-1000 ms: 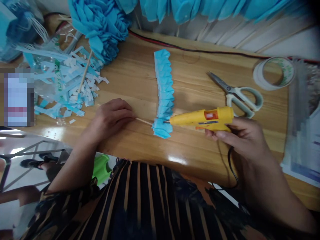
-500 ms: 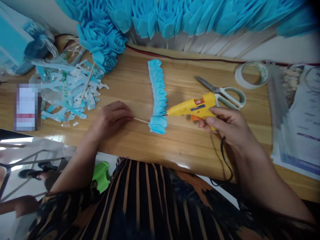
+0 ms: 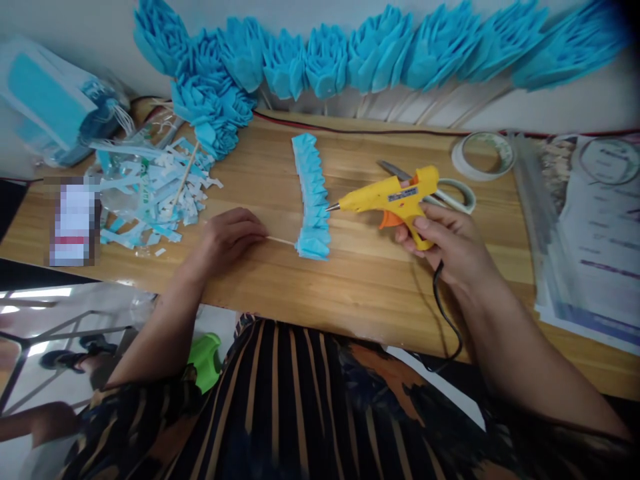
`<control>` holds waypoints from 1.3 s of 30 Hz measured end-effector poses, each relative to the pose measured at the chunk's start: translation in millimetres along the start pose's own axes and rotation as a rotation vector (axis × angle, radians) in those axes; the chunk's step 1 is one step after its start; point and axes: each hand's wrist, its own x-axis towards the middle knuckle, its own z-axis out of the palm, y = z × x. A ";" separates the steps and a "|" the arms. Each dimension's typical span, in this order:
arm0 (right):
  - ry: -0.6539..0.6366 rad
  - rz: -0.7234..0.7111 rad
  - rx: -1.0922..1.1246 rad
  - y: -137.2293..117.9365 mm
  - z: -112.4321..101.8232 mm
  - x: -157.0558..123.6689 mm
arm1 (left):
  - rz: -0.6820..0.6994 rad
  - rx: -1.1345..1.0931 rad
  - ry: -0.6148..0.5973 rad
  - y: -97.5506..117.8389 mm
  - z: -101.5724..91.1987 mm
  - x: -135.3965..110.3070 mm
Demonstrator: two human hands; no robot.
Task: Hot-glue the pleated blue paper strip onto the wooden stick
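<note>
A pleated blue strip (image 3: 311, 190) of fabric-like material lies lengthwise on the wooden table, its near end around the tip of a thin wooden stick (image 3: 281, 241). The stick's other end is pinched in the fingers of my left hand (image 3: 234, 235), which rests on the tabletop. My right hand (image 3: 445, 237) grips a yellow glue gun (image 3: 390, 199) by its handle, below the orange trigger. The nozzle points left, at the strip's right edge above the stick; whether it touches I cannot tell. Partly hidden behind the gun are scissors (image 3: 460, 193).
Finished blue flowers (image 3: 327, 63) on sticks lean along the wall. Blue and white scraps (image 3: 165, 190) lie at left, near a phone-like blurred object (image 3: 75, 223) and a stack of masks (image 3: 55, 100). A tape roll (image 3: 483, 157) and plastic-covered papers (image 3: 595, 253) are at right.
The glue gun's nozzle has moved up along the strip, away from the stick end. My left hand keeps its pinch on the stick. The view has shifted, showing more of the flowers.
</note>
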 end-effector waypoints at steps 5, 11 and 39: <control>-0.053 -0.012 -0.024 -0.3 1.0 -2.5 | 0.011 -0.004 0.021 -0.7 0.8 -1.4; -0.148 -0.011 -0.128 3.1 -0.1 -6.1 | 0.013 -0.019 0.015 -1.1 0.7 -0.9; -0.133 0.057 -0.244 6.8 -1.9 -2.4 | -0.027 0.002 0.016 -0.6 1.0 -0.5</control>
